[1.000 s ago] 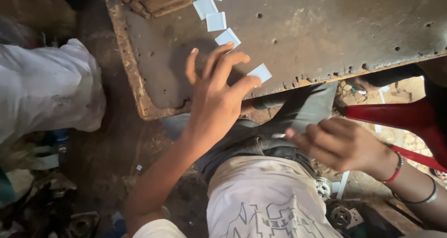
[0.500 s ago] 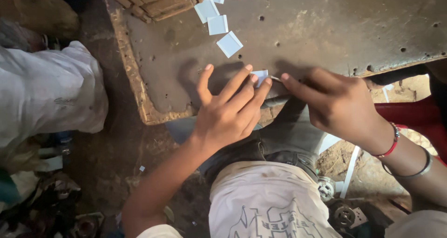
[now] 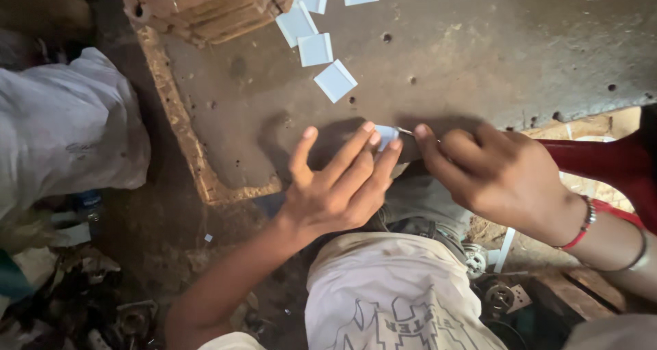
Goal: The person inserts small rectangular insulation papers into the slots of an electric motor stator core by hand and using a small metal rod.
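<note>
Head view: left hand [image 3: 339, 189], fingers spread, presses a small pale square [image 3: 385, 135] onto the worn metal table [image 3: 479, 56]. Right hand [image 3: 493, 172] is pinched shut on a thin metal tool [image 3: 405, 131] touching that square; more squares [image 3: 335, 80] lie nearby.

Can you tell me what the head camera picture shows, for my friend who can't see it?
A person's left hand presses a small pale blue square piece onto a worn grey metal table, while the right hand holds a thin metal tool against it. More pale blue squares lie beside a rusty brown slotted block.
</note>
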